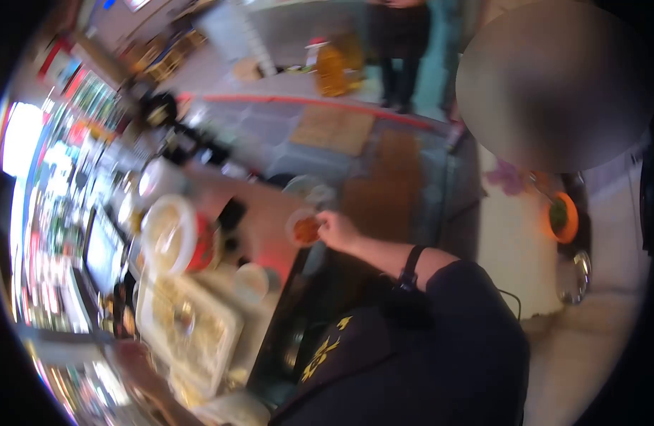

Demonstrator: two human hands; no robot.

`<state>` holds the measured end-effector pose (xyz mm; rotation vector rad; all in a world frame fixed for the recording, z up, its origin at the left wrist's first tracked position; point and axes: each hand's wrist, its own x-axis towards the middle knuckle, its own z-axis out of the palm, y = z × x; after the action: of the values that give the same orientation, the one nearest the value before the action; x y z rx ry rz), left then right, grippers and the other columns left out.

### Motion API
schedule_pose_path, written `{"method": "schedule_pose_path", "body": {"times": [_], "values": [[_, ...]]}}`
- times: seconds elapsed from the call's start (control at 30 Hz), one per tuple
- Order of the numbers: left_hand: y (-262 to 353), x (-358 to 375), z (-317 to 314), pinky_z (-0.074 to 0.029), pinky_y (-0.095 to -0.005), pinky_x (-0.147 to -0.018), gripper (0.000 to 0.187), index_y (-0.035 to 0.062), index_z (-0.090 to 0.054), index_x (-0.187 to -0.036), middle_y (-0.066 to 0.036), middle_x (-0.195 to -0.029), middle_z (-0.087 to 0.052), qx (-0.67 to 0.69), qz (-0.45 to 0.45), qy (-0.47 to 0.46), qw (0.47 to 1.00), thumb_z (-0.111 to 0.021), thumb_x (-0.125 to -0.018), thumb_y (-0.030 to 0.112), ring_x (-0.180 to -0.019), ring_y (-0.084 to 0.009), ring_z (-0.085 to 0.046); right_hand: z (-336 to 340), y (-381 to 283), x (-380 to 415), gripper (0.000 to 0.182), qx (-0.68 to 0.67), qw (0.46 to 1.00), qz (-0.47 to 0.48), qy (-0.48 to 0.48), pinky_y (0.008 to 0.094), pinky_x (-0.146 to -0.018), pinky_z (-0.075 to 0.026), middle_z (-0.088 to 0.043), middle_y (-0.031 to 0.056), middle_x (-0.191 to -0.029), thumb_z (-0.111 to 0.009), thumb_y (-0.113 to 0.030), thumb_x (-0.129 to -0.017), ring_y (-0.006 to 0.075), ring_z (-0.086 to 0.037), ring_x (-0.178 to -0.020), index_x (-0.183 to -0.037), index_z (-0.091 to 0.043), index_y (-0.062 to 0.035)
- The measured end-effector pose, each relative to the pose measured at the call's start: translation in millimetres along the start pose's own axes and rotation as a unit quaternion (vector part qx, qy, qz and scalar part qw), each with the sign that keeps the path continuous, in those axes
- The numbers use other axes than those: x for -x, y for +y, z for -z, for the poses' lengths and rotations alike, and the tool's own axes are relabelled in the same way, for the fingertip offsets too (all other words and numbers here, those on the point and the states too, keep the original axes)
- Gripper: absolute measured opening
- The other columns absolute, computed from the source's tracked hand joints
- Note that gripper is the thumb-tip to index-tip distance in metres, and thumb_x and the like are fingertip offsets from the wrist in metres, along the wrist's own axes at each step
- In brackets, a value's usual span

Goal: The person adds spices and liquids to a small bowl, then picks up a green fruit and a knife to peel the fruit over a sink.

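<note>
Pinching bowl [293,224] of red food [306,230] by rim, right hand [338,231] at its three o'clock, best held level near bench [263,202]; left hand [132,355] at view's eight o'clock, grip too blurred to tell

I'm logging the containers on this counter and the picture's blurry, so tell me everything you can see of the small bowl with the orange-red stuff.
The small bowl is round and whitish, its opening facing the camera, with orange-red contents inside. Its material looks like thin, translucent plastic, though blur makes that uncertain. The right hand grips its rim. It appears at the edge of the pinkish counter; whether it is lifted or resting there, I can't tell.
</note>
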<state>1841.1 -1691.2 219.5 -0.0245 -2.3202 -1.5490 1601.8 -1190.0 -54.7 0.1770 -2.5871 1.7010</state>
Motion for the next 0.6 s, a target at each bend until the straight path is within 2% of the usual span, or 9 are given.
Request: {"method": "schedule_pose_path", "body": {"times": [0.03, 0.07, 0.1, 0.13, 0.2, 0.27, 0.37, 0.5, 0.6], "values": [[24, 1, -139, -0.040, -0.0289, -0.080, 0.028, 0.0011, -0.056, -0.104, -0.005, -0.085, -0.054, -0.073, -0.054, 0.128, 0.988, -0.042, -0.094, 0.024, -0.078, -0.0147, -0.051, 27, 3, 11, 0.030, -0.002, 1.000, -0.009, -0.008, 0.0387, -0.066, -0.052, -0.067, 0.0161, -0.081, -0.056, -0.013, -0.078, 0.0277, -0.067, -0.074, -0.105, -0.062, -0.0032], [3, 1, -192, -0.041, -0.0279, -0.078, 0.028, -0.0001, -0.057, -0.103, -0.005, -0.087, -0.055, -0.120, -0.037, 0.007, 0.992, -0.042, -0.093, 0.022, -0.076, -0.0154, -0.052, 55, 9, 22, 0.030, -0.006, 1.000, -0.018, -0.015, 0.0397, -0.069, -0.052, -0.067, 0.0167, -0.084, -0.057, -0.013, -0.077, 0.0299, -0.067, -0.078, -0.104, -0.062, -0.0038], [-11, -1, -249, -0.045, -0.0291, -0.075, 0.038, 0.0012, -0.058, -0.107, -0.007, -0.094, -0.059, -0.066, 0.021, -0.069, 0.995, -0.038, -0.095, 0.032, -0.085, -0.0168, -0.056, 80, 19, 35, 0.029, 0.015, 0.998, -0.029, -0.046, 0.0407, -0.071, -0.052, -0.067, 0.0170, -0.085, -0.057, -0.014, -0.077, 0.0315, -0.066, -0.080, -0.104, -0.062, -0.0044], [-10, -6, -313, -0.047, -0.0302, -0.076, 0.029, 0.0006, -0.060, -0.105, -0.008, -0.094, -0.060, -0.036, 0.164, -0.107, 0.980, -0.046, -0.092, 0.023, -0.086, -0.0179, -0.059, 102, 26, 45, 0.029, 0.035, 0.995, -0.035, -0.081, 0.0416, -0.073, -0.052, -0.067, 0.0172, -0.087, -0.057, -0.016, -0.078, 0.0331, -0.066, -0.082, -0.104, -0.063, -0.0050], [-6, -13, -409, -0.048, -0.0299, -0.077, 0.026, -0.0014, -0.056, -0.111, -0.009, -0.100, -0.062, -0.017, 0.239, -0.253, 0.937, -0.050, -0.091, 0.014, -0.088, -0.0186, -0.061, 147, 26, 66, 0.030, 0.047, 0.992, -0.059, -0.101, 0.0428, -0.074, -0.051, -0.067, 0.0168, -0.087, -0.056, -0.018, -0.078, 0.0344, -0.065, -0.083, -0.105, -0.063, -0.0061], [-35, -18, -469, -0.049, -0.0295, -0.078, 0.028, -0.0032, -0.052, -0.116, -0.011, -0.102, -0.063, 0.005, 0.236, -0.371, 0.898, -0.050, -0.092, 0.010, -0.090, -0.0178, -0.062, 180, 23, 80, 0.032, 0.030, 0.990, -0.085, -0.113, 0.0430, -0.074, -0.051, -0.068, 0.0167, -0.088, -0.055, -0.019, -0.079, 0.0347, -0.065, -0.083, -0.108, -0.062, -0.0069], [-23, -33, -529, -0.051, -0.0293, -0.079, 0.027, -0.0047, -0.050, -0.115, -0.013, -0.103, -0.062, 0.059, 0.270, -0.432, 0.859, -0.052, -0.091, 0.006, -0.090, -0.0167, -0.063, 216, 9, 86, 0.031, 0.002, 0.985, -0.142, -0.102, 0.0459, -0.079, -0.049, -0.066, 0.0204, -0.094, -0.054, -0.019, -0.079, 0.0390, -0.063, -0.089, -0.107, -0.062, -0.0059], [-31, -76, -577, -0.054, -0.0305, -0.073, 0.023, -0.0018, -0.049, -0.114, -0.012, -0.097, -0.061, 0.062, 0.267, -0.436, 0.857, -0.051, -0.092, 0.002, -0.083, -0.0198, -0.064, 236, 25, 71, 0.035, -0.015, 0.988, -0.141, -0.055, 0.0441, -0.074, -0.051, -0.067, 0.0194, -0.088, -0.054, -0.019, -0.082, 0.0371, -0.065, -0.082, -0.115, -0.059, -0.0071], [-49, -109, -610, -0.055, -0.0304, -0.071, 0.018, -0.0005, -0.049, -0.106, -0.010, -0.084, -0.062, 0.085, 0.282, -0.450, 0.843, -0.054, -0.088, -0.001, -0.075, -0.0180, -0.064, 255, 27, 46, 0.035, -0.007, 0.987, -0.161, -0.026, 0.0437, -0.074, -0.051, -0.067, 0.0200, -0.087, -0.054, -0.019, -0.083, 0.0375, -0.065, -0.082, -0.116, -0.058, -0.0070]]}}
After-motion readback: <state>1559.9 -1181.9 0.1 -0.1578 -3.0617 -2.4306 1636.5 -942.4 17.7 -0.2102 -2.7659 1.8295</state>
